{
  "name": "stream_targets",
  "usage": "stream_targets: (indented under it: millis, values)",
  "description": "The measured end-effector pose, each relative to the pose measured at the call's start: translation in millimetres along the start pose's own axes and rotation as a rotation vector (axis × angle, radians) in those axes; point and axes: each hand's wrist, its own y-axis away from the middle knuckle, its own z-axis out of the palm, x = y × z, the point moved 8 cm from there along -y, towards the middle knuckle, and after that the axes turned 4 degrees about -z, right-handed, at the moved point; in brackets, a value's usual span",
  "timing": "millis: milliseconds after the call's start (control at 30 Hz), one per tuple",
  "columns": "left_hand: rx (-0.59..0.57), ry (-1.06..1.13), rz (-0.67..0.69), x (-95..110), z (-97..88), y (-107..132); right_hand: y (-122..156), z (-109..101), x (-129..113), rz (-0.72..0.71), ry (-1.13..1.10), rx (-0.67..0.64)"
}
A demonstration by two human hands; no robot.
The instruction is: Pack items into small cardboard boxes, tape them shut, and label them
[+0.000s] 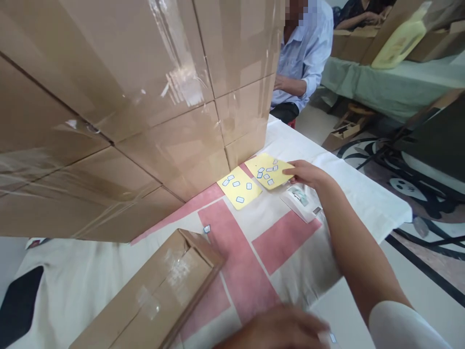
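Two yellow sheets with small blue-edged stickers lie side by side on the cloth, the left sheet (240,188) and the right sheet (269,171). My right hand (307,172) reaches across the table, its fingers closed together on the right sheet's near edge. Just under that hand lies a clear plastic packet (301,199). My left hand (278,329) is low at the bottom edge, smeared by motion, with a tiny blue-edged sticker (332,338) beside its fingers. One loose sticker (207,228) lies on the cloth near a long cardboard box (156,295).
A tall stack of taped cardboard boxes (138,97) fills the left and back of the white and pink cloth (290,242). A person in a light blue shirt (307,53) sits behind it. Further right is a green-covered table (392,82) with boxes and a yellow jug (399,41).
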Motion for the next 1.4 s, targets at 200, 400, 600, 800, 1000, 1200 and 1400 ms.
stream_targets:
  millis: [200,400,600,800,1000,1200,1400]
  values:
    - [0.702,0.520,0.005,-24.4,-21.3,-127.1,8.1,-23.7,7.0,-0.215,-0.735,0.030]
    - [0.881,0.504,0.137,-22.9,-70.5,-208.3,8.1,-5.3,4.9,-0.232,-0.800,-0.035]
    - [0.814,0.410,0.204,-37.2,-75.2,-213.6,21.4,1.1,-13.5,-0.297,-0.733,-0.068]
    - [1.018,0.292,0.251,-40.7,-85.9,-200.1,63.2,-4.7,-50.4,-0.424,-0.712,-0.028]
    - [1.196,0.309,0.356,-36.2,-102.9,-178.1,91.7,47.5,-72.8,-0.439,-0.805,0.066]
    - [1.137,0.165,0.434,-15.8,-105.6,-166.0,87.5,116.6,-58.8,-0.330,-0.915,-0.015]
    - [1.129,0.106,0.364,-18.3,-112.3,-166.5,73.3,127.5,-33.4,-0.224,-0.988,0.028]
